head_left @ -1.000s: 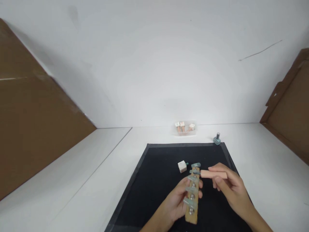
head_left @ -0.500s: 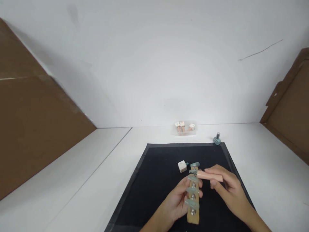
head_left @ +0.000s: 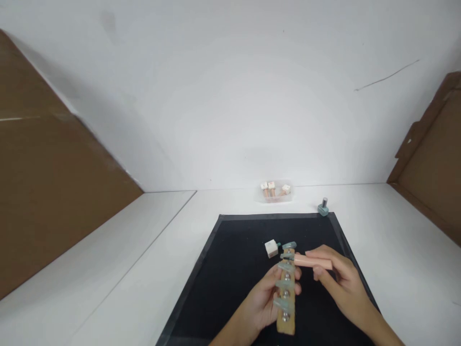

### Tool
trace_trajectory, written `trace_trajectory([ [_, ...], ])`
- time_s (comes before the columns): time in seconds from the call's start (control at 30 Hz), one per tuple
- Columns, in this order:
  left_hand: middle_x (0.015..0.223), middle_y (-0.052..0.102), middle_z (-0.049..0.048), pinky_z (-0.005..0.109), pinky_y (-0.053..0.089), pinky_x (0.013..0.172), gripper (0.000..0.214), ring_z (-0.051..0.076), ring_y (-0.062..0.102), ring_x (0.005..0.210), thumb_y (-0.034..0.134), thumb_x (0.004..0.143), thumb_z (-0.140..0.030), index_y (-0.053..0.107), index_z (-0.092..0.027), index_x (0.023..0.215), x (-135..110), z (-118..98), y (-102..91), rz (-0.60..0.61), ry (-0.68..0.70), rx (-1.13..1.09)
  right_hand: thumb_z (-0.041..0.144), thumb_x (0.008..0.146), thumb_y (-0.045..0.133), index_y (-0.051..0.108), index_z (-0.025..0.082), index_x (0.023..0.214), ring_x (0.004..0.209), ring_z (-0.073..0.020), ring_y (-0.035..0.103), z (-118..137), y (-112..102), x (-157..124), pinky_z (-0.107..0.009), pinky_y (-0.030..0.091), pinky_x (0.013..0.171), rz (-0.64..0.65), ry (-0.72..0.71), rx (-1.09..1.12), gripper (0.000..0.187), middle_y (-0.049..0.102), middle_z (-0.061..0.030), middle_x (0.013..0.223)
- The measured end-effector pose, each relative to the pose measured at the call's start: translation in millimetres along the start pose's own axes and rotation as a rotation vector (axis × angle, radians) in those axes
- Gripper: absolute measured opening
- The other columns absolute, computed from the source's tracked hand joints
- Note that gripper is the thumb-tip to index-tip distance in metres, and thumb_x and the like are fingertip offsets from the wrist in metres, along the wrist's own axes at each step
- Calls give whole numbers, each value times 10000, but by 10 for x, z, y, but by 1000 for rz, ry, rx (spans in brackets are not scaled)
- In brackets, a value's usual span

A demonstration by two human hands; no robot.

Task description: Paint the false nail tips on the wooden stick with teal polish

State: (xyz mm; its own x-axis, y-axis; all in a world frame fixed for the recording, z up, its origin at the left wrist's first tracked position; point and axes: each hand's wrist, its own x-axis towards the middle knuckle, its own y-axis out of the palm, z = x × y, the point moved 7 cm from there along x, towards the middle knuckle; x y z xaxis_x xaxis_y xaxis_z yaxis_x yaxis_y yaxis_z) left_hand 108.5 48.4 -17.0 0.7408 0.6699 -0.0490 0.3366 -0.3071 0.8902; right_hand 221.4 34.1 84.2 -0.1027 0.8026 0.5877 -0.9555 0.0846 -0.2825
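Two-handed hold above black mat (head_left: 230, 278).
Left hand (head_left: 264, 299) clasps tan strip (head_left: 285, 327), fingers curled round it; right hand (head_left: 345, 278) pinches pink handle (head_left: 313, 262), thumb below.

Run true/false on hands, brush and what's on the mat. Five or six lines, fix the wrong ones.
1. The left hand holds the strip. True.
2. The right hand holds the brush by its pink handle. True.
3. The brush tip is at the nail nearest the person. False: it is at the second nail from the strip's far end.
4. The white bottle is on the black mat. True.
5. The clear box sits on the mat. False: it is behind the mat, on the white table.
6. The green stand is by the mat's far left corner. False: it is by the far right one.
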Motion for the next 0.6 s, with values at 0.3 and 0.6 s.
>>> trace_trajectory([
  [0.3,752,573,17,100,379,427,192,82,609,627,634,767,-276,558,-153,893,-20,-24,5,2,-55,-7,161,862,537,631,255,1006,523,-101,574,-48,17,-33,-202,489,504,18,33,15,196,665,-10,830],
  [0.6,795,579,42,127,441,442,225,95,613,626,641,749,-312,552,-140,866,-34,36,-170,-81,-22,-16,175,867,536,628,253,987,518,-104,574,-50,11,-47,-207,490,493,5,40,21,170,661,-14,829],
])
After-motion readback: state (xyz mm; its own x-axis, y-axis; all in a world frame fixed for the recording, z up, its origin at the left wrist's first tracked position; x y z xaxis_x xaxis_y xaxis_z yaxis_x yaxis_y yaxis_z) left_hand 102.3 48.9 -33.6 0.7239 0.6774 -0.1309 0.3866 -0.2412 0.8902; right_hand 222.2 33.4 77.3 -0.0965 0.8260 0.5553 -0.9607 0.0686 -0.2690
